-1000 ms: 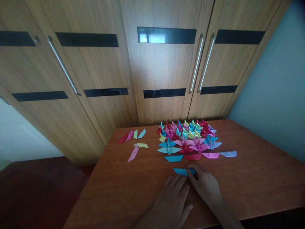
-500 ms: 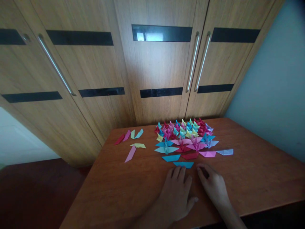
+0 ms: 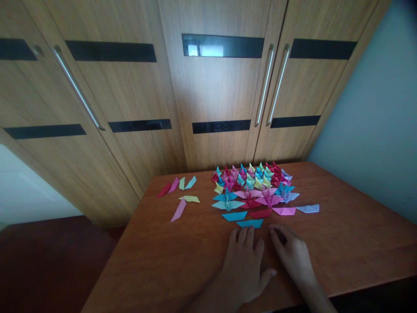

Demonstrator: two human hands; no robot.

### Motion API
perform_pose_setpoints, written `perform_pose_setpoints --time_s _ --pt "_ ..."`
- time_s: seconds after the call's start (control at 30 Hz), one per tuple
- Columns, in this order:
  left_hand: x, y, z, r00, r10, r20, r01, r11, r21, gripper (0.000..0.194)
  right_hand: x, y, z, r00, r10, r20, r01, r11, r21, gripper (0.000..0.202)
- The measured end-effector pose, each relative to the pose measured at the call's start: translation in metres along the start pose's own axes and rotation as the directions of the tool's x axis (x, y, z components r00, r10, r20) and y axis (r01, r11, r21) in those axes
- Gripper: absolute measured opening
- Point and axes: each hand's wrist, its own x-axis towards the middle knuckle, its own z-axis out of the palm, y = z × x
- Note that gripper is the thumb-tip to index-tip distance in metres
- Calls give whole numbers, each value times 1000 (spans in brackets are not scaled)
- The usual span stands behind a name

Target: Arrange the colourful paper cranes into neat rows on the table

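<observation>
My left hand [image 3: 244, 267] lies palm down on the table, fingers spread, its fingertips touching the near edge of a blue folded paper piece [image 3: 250, 223]. Just to the right, my right hand [image 3: 293, 254] rests on the table with fingers curled and thumb drawn in; nothing shows in its grip. Beyond the blue piece is a row of flat folded papers: another blue one [image 3: 234, 216], a red one [image 3: 259, 213], a pink one [image 3: 284, 211] and a lavender one [image 3: 308, 208]. Behind them stand several rows of colourful origami cranes [image 3: 228, 204].
At the table's left lie more flat folded papers, including a red strip [image 3: 163, 190], a pink strip [image 3: 179, 210] and a yellow strip [image 3: 189, 199]. Wooden cupboard doors [image 3: 215, 95] rise behind the brown table [image 3: 156, 261]. A pale wall [image 3: 368, 139] stands on the right.
The nearest blue folded paper has slid slightly away and left under my left fingertips. My left thumb has shifted a little to the right. My right hand stays nearly still.
</observation>
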Motion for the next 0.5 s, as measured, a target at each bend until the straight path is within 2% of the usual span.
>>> perform_pose_setpoints --time_s 0.2,0.37,0.43,0.5 --pt "1 1 1 1000 -2 -16 2 1000 -1 65 0 -1 -1 1000 -9 8 9 1000 9 29" --pt "-5 1 -10 1000 -7 -31 6 999 -33 60 0 -3 -2 1000 -9 -10 9 1000 18 28" --pt "-9 -6 -18 998 -25 -58 21 998 -55 54 0 -3 -2 1000 -2 -9 2 1000 20 28" --pt "-13 -21 -27 992 -67 -105 60 996 -69 45 -1 -3 -1 1000 -3 -3 3 1000 24 28"
